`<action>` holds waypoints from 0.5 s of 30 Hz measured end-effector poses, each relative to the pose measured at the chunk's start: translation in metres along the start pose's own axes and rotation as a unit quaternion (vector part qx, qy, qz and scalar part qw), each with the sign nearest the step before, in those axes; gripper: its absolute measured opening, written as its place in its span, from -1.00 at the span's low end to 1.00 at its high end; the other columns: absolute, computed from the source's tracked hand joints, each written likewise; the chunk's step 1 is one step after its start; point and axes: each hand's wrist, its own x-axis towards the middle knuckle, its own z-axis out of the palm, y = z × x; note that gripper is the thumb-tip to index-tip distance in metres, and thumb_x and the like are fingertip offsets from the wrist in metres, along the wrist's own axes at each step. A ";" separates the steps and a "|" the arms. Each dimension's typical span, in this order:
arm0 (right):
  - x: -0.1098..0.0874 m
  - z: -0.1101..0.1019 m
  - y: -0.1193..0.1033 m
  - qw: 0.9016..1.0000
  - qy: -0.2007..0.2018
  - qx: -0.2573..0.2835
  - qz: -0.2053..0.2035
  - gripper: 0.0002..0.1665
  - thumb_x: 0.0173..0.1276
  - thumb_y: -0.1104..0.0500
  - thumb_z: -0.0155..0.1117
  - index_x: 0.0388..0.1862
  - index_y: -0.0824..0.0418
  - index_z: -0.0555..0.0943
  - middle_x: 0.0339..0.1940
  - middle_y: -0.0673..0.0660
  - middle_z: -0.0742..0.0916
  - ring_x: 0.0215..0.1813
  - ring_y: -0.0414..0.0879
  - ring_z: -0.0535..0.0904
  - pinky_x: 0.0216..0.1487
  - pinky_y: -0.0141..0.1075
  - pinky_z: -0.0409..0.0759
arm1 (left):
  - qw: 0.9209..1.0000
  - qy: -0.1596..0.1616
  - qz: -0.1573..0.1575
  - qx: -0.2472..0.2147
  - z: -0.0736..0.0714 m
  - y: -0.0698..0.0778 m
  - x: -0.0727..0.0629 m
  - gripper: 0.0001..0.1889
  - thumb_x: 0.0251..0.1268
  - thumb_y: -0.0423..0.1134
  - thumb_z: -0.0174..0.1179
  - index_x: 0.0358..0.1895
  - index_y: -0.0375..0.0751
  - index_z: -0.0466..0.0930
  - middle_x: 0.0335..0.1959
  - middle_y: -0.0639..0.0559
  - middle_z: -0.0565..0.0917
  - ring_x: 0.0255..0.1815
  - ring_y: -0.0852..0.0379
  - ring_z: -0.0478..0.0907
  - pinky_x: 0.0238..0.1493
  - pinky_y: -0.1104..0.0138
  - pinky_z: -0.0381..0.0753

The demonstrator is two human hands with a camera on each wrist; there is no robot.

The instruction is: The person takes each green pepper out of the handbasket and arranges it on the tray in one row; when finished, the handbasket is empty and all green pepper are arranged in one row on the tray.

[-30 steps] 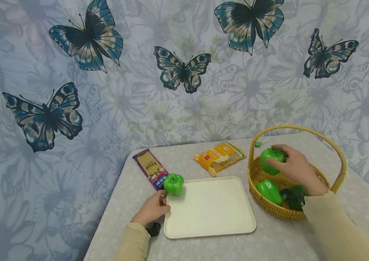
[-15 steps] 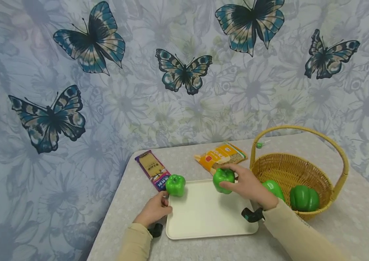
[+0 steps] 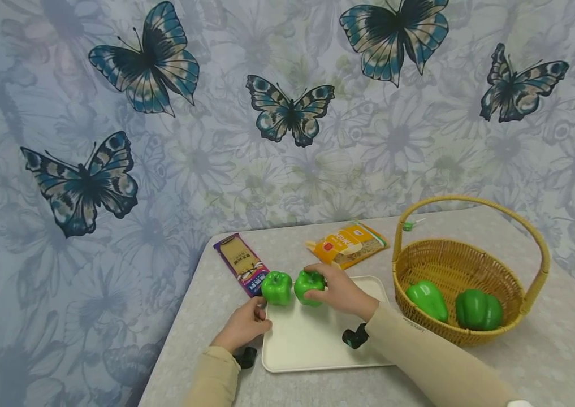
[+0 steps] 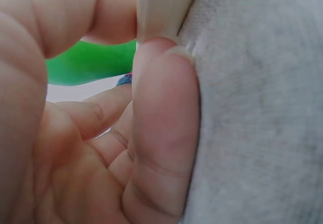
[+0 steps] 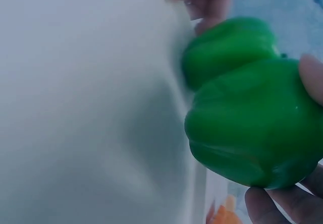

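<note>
My right hand [image 3: 344, 293] grips a green bell pepper [image 3: 306, 289] over the back edge of a cream rectangular tray [image 3: 305, 347]. Thumb and fingers clasp opposite sides of this pepper [image 5: 247, 125] in the right wrist view, which shows it close over the tray. A second green bell pepper [image 3: 276, 289] stands just left of it, in the tray's back left corner. At the tray's left side, my left hand [image 3: 240, 328] pinches the rim [image 4: 164, 9] between thumb and finger, as the left wrist view shows close up.
On the right stands a wicker basket [image 3: 450, 339] with a tall handle, holding a light green pepper [image 3: 428, 301] and a dark green one [image 3: 478, 310]. Behind the tray lie a purple noodle packet [image 3: 238, 260] and an orange bag [image 3: 350, 244]. A butterfly-patterned wall backs the table [image 3: 190, 328].
My right hand has carried the bell pepper out of the basket, leftward across the tray, to beside the other pepper. The left hand stays at the tray's rim.
</note>
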 end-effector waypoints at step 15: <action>0.013 0.016 0.008 1.000 -0.006 -0.002 0.023 -0.20 0.35 0.02 0.49 0.49 0.18 0.42 0.46 0.16 0.53 0.47 0.11 0.43 0.46 0.06 0.38 | 1.000 -0.003 0.000 -0.005 0.000 0.001 0.001 -0.39 0.07 -0.27 0.38 0.24 -0.33 0.47 -0.27 0.00 0.59 -0.33 0.11 0.49 -0.32 0.26 0.51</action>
